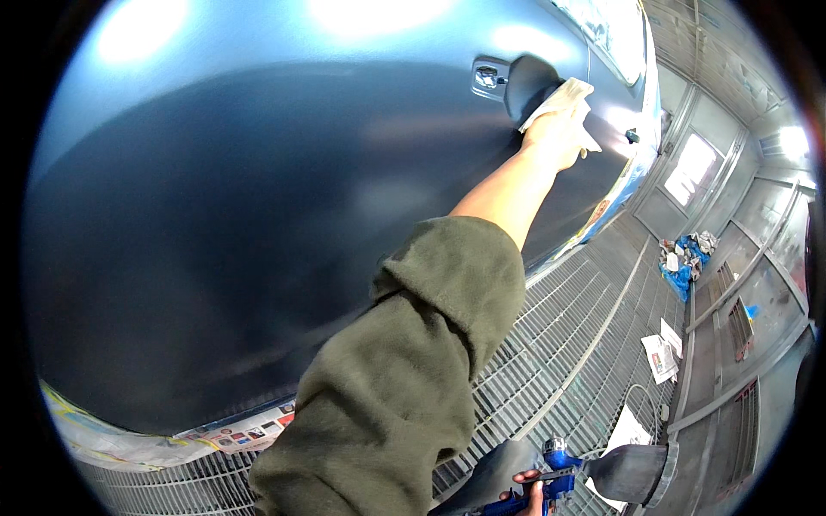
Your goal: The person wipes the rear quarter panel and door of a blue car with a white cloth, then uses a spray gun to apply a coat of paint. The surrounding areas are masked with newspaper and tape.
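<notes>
My left hand (557,140), at the end of an arm in a rolled-up olive sleeve, reaches up to a dark blue-grey car side panel (249,198). Its fingers are closed on a pale cloth (564,96) that lies against the panel. Just left of the cloth sits a door handle recess (489,77), with a dark rounded patch between them. Low in the picture, my right hand (531,492) grips a blue spray gun (561,483) with a silver nozzle end and a dark cup. Part of that hand is cut off by the lower edge.
Printed masking paper (249,436) and tape line the car's lower edge. Underfoot is a metal grating floor (559,335). Loose paper sheets (661,357) and a thin hose (635,391) lie by the panelled wall (766,284). A blue bag of crumpled paper (682,261) stands farther off.
</notes>
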Demonstrator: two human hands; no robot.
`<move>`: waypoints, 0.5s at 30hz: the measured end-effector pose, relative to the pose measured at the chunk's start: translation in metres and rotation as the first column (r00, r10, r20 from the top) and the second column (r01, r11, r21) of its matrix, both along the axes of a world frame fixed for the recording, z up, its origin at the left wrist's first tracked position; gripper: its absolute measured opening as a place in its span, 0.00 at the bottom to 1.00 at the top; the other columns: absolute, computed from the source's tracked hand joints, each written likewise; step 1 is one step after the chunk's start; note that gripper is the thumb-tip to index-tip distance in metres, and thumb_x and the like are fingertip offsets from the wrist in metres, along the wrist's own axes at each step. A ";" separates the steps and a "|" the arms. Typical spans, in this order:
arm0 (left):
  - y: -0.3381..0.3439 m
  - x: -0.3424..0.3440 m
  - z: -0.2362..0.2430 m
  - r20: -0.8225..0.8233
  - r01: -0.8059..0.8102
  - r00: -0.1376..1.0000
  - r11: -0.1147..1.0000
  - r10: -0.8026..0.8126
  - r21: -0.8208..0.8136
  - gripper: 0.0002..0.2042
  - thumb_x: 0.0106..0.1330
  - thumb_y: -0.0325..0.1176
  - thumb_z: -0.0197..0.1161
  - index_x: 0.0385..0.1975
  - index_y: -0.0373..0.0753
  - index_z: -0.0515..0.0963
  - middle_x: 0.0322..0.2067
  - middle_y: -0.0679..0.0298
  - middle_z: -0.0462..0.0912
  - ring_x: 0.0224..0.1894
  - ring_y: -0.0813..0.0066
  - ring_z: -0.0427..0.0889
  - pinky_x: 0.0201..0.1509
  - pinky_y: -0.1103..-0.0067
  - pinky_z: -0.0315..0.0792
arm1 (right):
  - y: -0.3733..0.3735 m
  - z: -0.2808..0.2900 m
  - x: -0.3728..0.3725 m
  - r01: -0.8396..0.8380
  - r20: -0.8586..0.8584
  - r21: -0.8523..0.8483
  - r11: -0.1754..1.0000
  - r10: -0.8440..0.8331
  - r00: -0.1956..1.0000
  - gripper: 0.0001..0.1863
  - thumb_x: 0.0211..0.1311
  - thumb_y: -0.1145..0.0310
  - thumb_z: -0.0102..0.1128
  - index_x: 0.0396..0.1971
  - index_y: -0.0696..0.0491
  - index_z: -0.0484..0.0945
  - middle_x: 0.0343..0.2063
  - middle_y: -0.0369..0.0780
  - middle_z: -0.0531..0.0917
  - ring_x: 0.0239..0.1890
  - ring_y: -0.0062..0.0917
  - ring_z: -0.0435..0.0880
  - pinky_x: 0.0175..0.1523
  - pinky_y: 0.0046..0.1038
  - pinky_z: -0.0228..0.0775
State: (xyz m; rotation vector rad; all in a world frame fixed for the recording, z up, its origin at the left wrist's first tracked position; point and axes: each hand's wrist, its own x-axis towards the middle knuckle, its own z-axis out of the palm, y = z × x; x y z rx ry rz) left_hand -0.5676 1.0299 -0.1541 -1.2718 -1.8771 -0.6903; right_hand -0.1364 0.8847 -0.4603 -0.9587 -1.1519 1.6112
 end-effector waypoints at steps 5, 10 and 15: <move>0.023 -0.021 -0.047 -0.251 -0.022 0.968 0.986 -0.020 -0.167 0.25 0.60 0.32 0.59 0.58 0.36 0.64 0.62 0.50 0.63 0.57 0.56 0.74 0.57 0.69 0.72 | -0.005 0.005 -0.007 0.032 -0.032 -0.077 0.997 -0.035 0.999 0.15 0.67 0.62 0.57 0.43 0.58 0.80 0.37 0.39 0.83 0.37 0.24 0.81 0.38 0.25 0.71; 0.031 -0.025 -0.070 0.237 0.075 0.971 0.987 -0.040 -0.143 0.18 0.62 0.44 0.58 0.48 0.40 0.78 0.44 0.59 0.82 0.46 0.60 0.82 0.51 0.72 0.75 | -0.001 0.000 -0.004 0.025 -0.048 -0.174 0.984 -0.034 0.998 0.15 0.68 0.63 0.55 0.44 0.58 0.79 0.36 0.40 0.84 0.37 0.24 0.82 0.38 0.25 0.72; 0.046 -0.051 -0.016 -0.024 -0.100 0.995 0.986 0.097 -0.136 0.23 0.69 0.48 0.47 0.58 0.43 0.69 0.49 0.57 0.79 0.51 0.62 0.79 0.54 0.72 0.72 | 0.008 -0.002 0.000 -0.057 -0.067 -0.216 0.975 0.044 0.997 0.15 0.67 0.61 0.56 0.45 0.57 0.78 0.37 0.40 0.84 0.37 0.26 0.82 0.37 0.28 0.73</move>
